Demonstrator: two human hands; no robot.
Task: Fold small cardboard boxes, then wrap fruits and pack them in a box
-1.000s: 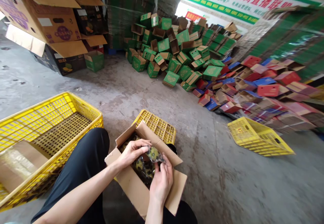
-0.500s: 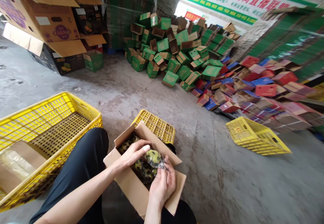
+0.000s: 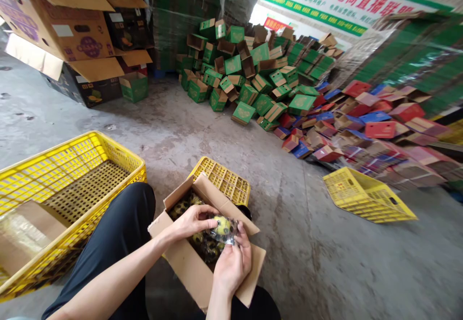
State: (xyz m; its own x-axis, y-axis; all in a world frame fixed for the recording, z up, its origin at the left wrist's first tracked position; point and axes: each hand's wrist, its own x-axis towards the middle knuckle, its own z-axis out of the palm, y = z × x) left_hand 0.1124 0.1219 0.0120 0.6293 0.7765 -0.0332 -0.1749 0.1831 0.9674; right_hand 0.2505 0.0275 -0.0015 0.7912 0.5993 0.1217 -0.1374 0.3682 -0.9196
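Observation:
An open brown cardboard box (image 3: 188, 262) rests on my lap, filled with dark-spotted yellow-green fruits in clear wrap. My left hand (image 3: 190, 222) and my right hand (image 3: 231, 262) together grip one wrapped fruit (image 3: 222, 226) just above the box's contents. The left hand's fingers curl over its left side. From below and the right, the right hand's fingers pinch the clear wrap.
A big yellow crate (image 3: 72, 185) holding a cardboard sheet sits at my left knee, a smaller yellow crate (image 3: 224, 180) lies under the box, and another (image 3: 365, 197) lies tipped to the right. Piles of green boxes (image 3: 246, 69) and red and blue boxes (image 3: 365, 127) fill the far floor.
The wrapped fruit has come up into clearer view between my hands and turned a little. Both hands shifted slightly around it. The box stays put.

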